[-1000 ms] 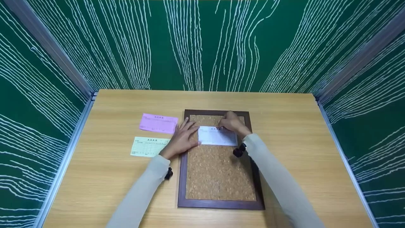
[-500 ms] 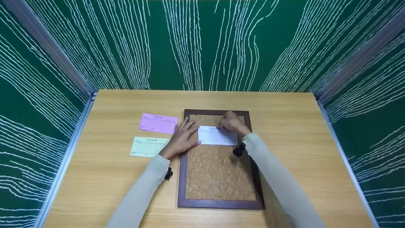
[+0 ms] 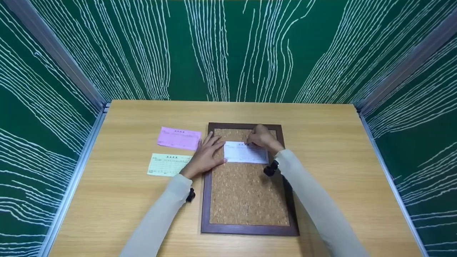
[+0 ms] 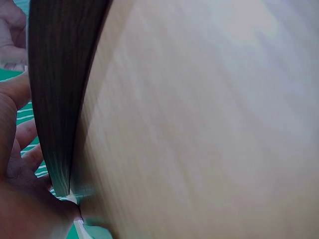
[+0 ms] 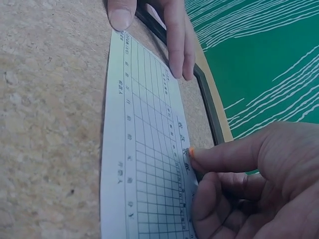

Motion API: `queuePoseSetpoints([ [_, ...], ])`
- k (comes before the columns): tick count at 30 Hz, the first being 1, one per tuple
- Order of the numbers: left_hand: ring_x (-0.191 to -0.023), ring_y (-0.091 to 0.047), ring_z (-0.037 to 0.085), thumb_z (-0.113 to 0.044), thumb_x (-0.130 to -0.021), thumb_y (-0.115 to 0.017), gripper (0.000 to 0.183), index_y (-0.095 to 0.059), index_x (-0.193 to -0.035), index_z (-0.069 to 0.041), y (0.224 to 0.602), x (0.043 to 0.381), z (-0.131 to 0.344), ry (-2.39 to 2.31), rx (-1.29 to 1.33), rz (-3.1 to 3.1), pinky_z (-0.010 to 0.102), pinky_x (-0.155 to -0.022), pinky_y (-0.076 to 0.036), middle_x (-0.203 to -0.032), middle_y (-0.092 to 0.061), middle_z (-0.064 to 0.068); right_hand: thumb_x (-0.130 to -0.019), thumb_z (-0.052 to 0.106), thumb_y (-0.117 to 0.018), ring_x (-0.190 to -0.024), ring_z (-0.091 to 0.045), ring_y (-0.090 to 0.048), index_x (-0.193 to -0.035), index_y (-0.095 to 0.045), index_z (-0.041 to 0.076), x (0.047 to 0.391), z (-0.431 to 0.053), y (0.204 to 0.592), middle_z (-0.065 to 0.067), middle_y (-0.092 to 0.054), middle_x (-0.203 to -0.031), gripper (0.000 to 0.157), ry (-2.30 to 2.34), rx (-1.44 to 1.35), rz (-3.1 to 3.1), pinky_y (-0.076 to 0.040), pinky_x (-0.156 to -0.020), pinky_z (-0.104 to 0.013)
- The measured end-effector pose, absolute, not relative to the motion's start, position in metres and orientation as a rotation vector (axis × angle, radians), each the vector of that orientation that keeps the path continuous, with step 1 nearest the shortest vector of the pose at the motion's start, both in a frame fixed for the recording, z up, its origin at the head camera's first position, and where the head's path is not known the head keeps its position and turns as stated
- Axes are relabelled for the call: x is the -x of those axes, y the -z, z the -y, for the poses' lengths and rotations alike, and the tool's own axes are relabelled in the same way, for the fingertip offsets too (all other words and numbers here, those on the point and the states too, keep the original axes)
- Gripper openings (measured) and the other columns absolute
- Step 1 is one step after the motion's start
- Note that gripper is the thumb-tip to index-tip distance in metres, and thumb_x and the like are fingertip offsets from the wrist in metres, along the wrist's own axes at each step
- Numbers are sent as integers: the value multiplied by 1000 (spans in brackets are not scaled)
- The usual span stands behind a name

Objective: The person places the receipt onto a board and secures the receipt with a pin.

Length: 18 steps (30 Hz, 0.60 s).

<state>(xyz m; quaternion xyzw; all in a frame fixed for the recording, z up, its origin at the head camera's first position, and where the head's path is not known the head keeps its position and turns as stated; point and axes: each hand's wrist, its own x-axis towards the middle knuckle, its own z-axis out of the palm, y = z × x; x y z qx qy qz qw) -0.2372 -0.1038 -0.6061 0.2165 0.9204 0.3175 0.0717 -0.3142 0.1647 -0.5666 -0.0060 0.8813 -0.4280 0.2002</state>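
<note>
A white printed slip of paper (image 3: 239, 157) lies on the upper part of a cork board (image 3: 248, 194) with a dark wooden frame. My left hand (image 3: 206, 157) is spread at the slip's left side. Its thumb presses the lower left corner, and a finger touches the upper left one. At the slip's top edge, near the middle, my right hand (image 3: 261, 137) pinches a small orange push pin (image 5: 191, 152) between thumb and finger. Most of the pin is hidden by the fingers, and its tip cannot be seen.
On the wooden table (image 3: 332, 171), left of the board, lie a pink slip (image 3: 178, 138) and a green slip (image 3: 166, 165) partly behind the left hand. Green panels (image 3: 235, 53) with white lines enclose the back and sides.
</note>
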Motion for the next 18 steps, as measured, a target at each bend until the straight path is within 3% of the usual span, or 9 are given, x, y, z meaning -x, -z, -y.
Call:
queuePoseSetpoints([
  [4, -171, -5, 38, -43, -98, -80, 78, -53, -164, -10, 605, 237, 104, -968, -654, -2764, 73, -131, -1, -178, -34, 12, -95, 0, -66, -49, -11, -36, -64, -52, 11, 311, -170, 569, 5, -45, -56, 36, 1244, 89, -2458, -29, -47, -26],
  [8, -171, -4, 37, -44, -98, -80, 79, -53, -164, -11, 604, 237, 103, -971, -655, -2756, 73, -131, -1, -178, -33, 12, -96, -5, -69, -56, -15, -48, -69, -65, 7, 306, -176, 575, 0, -57, -65, 30, 1289, 186, -2493, -36, -50, -26],
  [11, -171, -4, 36, -45, -98, -79, 79, -52, -164, -11, 604, 238, 103, -971, -655, -2752, 72, -132, 0, -179, -32, 11, -98, -6, -70, -68, -18, -59, -85, -79, 4, 303, -178, 580, -4, -70, -80, 19, 1273, 270, -2573, -45, -57, -26],
  [18, -171, -3, 36, -46, -99, -79, 79, -51, -165, -11, 604, 237, 105, -980, -649, -2753, 72, -131, 1, -180, -31, 11, -102, -1, -74, -91, -22, -63, -99, -84, 7, 297, -181, 588, -6, -74, -100, 13, 1260, 471, -2676, -52, -76, -29],
])
